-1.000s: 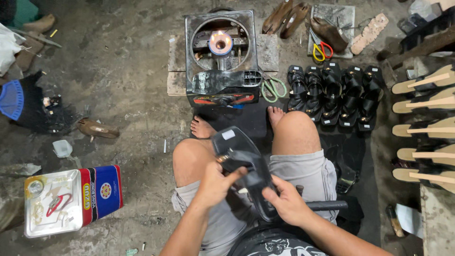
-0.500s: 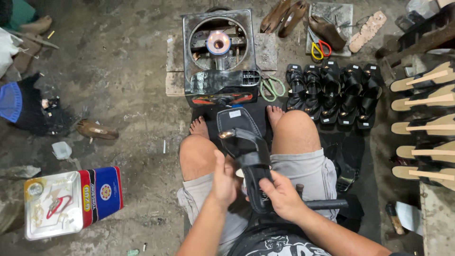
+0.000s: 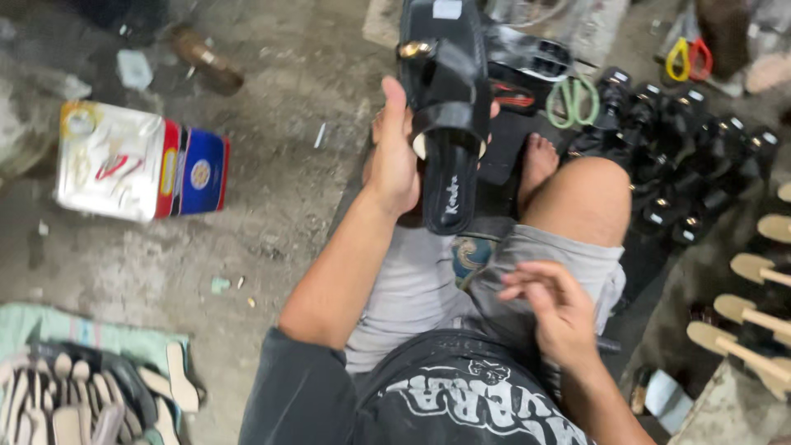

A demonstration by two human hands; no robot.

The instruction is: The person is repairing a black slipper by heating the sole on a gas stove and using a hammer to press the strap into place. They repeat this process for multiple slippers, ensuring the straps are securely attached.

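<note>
A: What does the left hand have?

B: A black sandal. The fingers wrap round its middle from behind and the thumb runs up its left edge, so the hand is clamped on it. The sandal stands nearly upright above the left knee, heel end down and toe end up, with a brass-coloured stud on its strap.

A: And the right hand?

B: It holds nothing. It hovers over the lap, near the hem of the grey shorts on the right thigh, with the fingers loosely curled and apart.

A: What lies about on the floor?

B: Toward the floor's left edge there is a flat tin, silver, red and blue. In its lower left corner a pile of pale insoles sits on a green cloth. On the right side a row of black sandals lies beyond the right knee, and wooden shoe forms line the right edge. A green loop lies just past the bare foot, and red-and-yellow scissors rest near the top right corner.
</note>
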